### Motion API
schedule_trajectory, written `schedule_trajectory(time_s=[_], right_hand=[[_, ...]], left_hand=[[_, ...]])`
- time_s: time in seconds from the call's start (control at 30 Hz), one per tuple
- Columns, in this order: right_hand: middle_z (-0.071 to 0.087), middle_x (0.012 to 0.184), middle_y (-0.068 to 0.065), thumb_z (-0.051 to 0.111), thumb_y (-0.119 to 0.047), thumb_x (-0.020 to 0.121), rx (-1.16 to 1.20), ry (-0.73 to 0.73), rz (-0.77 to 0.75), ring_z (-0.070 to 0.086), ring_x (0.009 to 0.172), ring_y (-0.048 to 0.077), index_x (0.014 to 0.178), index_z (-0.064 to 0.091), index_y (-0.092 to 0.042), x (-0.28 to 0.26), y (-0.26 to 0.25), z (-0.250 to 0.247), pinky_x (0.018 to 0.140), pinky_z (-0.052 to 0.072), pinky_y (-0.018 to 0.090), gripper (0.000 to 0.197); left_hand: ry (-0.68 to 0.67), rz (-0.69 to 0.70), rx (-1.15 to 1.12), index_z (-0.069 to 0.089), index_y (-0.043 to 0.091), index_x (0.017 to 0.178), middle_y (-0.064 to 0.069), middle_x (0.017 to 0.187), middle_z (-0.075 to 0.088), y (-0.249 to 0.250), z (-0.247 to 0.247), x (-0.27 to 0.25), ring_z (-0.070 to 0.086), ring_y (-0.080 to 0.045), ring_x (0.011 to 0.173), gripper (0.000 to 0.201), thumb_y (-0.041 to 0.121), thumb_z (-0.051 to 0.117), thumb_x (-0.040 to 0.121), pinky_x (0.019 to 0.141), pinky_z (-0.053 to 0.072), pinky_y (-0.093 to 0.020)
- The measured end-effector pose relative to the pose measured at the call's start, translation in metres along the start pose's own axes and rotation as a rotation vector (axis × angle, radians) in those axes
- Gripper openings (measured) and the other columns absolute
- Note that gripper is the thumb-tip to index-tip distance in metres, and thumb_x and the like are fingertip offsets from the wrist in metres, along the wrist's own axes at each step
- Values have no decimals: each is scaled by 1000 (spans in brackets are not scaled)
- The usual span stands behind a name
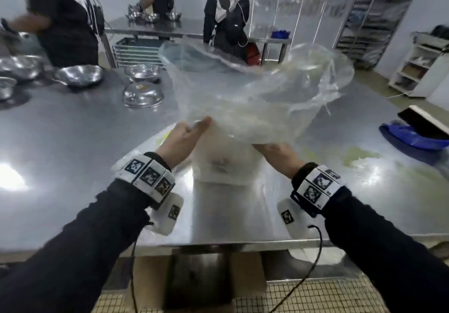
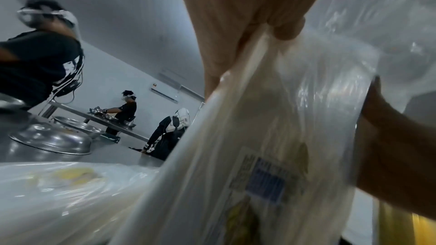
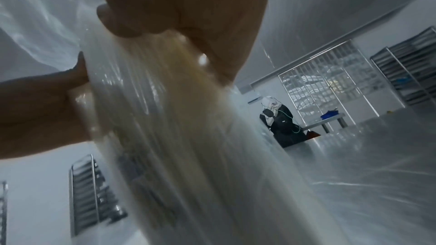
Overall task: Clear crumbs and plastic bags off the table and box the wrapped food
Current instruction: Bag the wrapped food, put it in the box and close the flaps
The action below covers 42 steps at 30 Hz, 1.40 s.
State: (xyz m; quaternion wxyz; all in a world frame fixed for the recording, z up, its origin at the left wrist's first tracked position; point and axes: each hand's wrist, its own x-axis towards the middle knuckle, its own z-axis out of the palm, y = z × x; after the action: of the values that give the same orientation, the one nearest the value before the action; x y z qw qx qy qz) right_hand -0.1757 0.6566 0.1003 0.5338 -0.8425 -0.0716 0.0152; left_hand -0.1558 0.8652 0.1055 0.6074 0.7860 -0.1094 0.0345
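A large clear plastic bag [image 1: 255, 89] billows above the steel table [image 1: 73, 154], lifted by both hands. My left hand [image 1: 198, 128] pinches its lower left edge; the left wrist view shows thumb and finger [image 2: 285, 29] nipping the film, which carries a printed label [image 2: 266, 178]. My right hand [image 1: 272, 151] grips the gathered lower edge in a fist [image 3: 179, 16]. Under the hands a white plastic-wrapped bundle [image 1: 223, 167] lies on the table. A pale yellowish patch of crumbs [image 1: 359, 157] lies on the table to the right.
Steel bowls [image 1: 80, 74] and an upturned steel bowl [image 1: 143, 94] stand at the back left. A blue dustpan [image 1: 413, 140] lies at the right edge. The table's front edge [image 1: 218, 242] is close to me. Other people work at far tables [image 1: 150, 26].
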Motion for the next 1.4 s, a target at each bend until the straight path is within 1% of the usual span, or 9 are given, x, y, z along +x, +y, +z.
schedule_trajectory(time_s=[0.13, 0.3, 0.43, 0.53, 0.73, 0.97, 1.17, 1.3, 1.4], right_hand=[[60, 98, -16, 48, -3, 94, 94, 45, -191, 56, 77, -24, 101, 62, -19, 11, -7, 0, 73, 40, -1, 22], [69, 110, -3, 60, -56, 74, 15, 116, -278, 64, 105, 14, 112, 62, -26, 27, 1, -4, 92, 51, 36, 49], [62, 105, -10, 44, -83, 64, -348, 236, -215, 62, 101, 19, 133, 44, -22, 33, -8, -7, 70, 38, 19, 93], [59, 118, 6, 59, -67, 69, -289, 476, -243, 58, 106, 26, 144, 23, -17, 23, -8, -7, 78, 44, 27, 97], [52, 112, 7, 60, -22, 83, -757, 654, -1023, 52, 101, 24, 114, 53, -9, 28, -20, 6, 87, 46, 31, 35], [48, 140, 1, 46, -62, 80, -1098, 156, -513, 45, 129, 21, 137, 41, -23, 73, -66, 2, 110, 30, 45, 70], [57, 125, -1, 52, -67, 77, -1055, -59, -317, 53, 111, 21, 131, 44, -24, 84, -84, -10, 85, 41, 36, 70], [62, 119, 0, 47, -70, 78, -1129, -8, -358, 58, 102, 22, 126, 47, -22, 87, -78, -10, 73, 39, 33, 68], [63, 115, -2, 50, -70, 76, -1121, -8, -400, 60, 97, 20, 127, 47, -23, 87, -78, -10, 73, 44, 32, 69]], left_hand=[[147, 48, -61, 48, 20, 64, 26, 39, 54, 22, 7, 7, 53, 15, 42, 33, 20, 44, 97, 46, 38, -1], [149, 164, 5, 55, 7, 54, 20, 52, 61, 23, -6, 28, 55, 11, 51, 42, 24, 56, 92, 55, 41, -7], [225, 230, 154, 65, 36, 70, 21, 70, 62, 36, -3, 52, 57, 6, 66, 15, 38, 63, 85, 69, 45, -16], [335, 201, 171, 69, 14, 72, 2, 53, 51, 33, 2, 65, 47, -15, 54, 32, 40, 57, 87, 58, 39, -30], [432, 168, 247, 61, -4, 68, 1, 46, 38, 34, 9, 77, 36, -15, 46, 41, 23, 47, 96, 47, 27, -27], [411, 136, 241, 51, 4, 55, -12, 56, 52, 29, 1, 81, 49, -32, 61, 46, 23, 46, 97, 64, 41, -41], [487, -6, 85, 50, 13, 80, 3, 74, 48, 28, -6, 70, 46, -15, 71, 17, 24, 62, 81, 58, 34, -25], [590, 539, 392, 59, 8, 110, 0, 115, 61, 25, -2, 51, 55, -18, 116, 23, 11, 55, 87, 105, 38, -34], [317, 745, 628, 64, 8, 107, 0, 102, 68, 23, 2, 50, 64, -17, 94, 27, 15, 42, 93, 91, 50, -33]])
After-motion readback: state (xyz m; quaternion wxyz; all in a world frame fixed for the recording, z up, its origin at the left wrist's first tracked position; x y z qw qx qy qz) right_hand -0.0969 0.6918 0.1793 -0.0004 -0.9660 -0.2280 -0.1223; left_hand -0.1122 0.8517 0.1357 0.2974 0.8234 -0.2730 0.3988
